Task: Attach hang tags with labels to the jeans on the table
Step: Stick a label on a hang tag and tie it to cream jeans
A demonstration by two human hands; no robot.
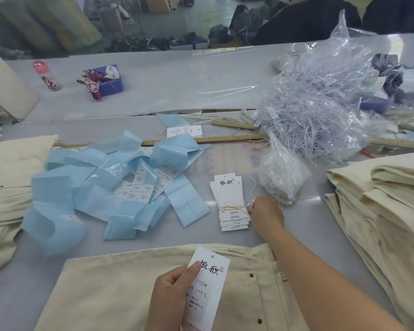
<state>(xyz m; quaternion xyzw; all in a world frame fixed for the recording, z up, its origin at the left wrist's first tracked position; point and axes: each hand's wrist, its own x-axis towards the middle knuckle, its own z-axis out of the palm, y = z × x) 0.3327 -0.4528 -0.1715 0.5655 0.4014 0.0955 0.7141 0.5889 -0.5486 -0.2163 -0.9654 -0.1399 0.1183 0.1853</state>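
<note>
nearest, the left hand (171,297) pinches a labelled hang tag (204,286) above cream jeans (120,290) on the table (153,91). beyond, the right hand (265,215) reaches beside the tied tag stack (231,203), fingers curled; whether they hold the string (253,186) is unclear. blue sticker backing (110,185) lies left.

The right hand's (264,215) fingertips are hiding behind its knuckles, so whatever it's pinching isn't showing. The held tag (204,286) is running off the bottom edge, small print too tiny to read. Left jeans pile (7,187) is getting cropped. Background's all blur.
</note>
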